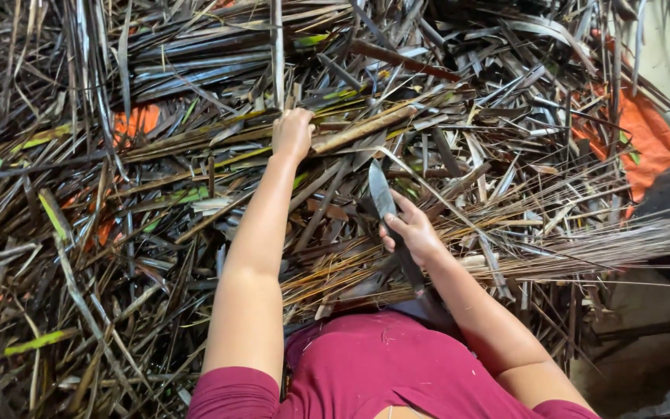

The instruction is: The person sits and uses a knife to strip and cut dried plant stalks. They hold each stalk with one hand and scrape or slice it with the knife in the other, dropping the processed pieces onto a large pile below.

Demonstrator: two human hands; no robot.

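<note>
Reaching forward with the left hand, fingers closing around a long brown leaf stalk lying on top of a deep pile of dry palm leaves. Running left to right across the view, tilting slightly upward toward the right, the long axis of that stalk, with the grip falling near its middle and the free length stretching off to the right of the knuckles. Holding a dark-bladed knife in the right hand, fingers wrapping the handle, blade pointing up and away from the body, its tip ending a little below and to the right of the gripped stalk but not touching it. Sitting nearer the body, the right hand; extending farther out over the pile, the left arm, and so already on the stalk. Lying just beside the right hand and fanning off to the right, a bundle of thin stripped leaf ribs. Showing through gaps in the leaves at upper left and at far right, patches of orange cloth. Filling the bottom edge, a dark red shirt.
</note>
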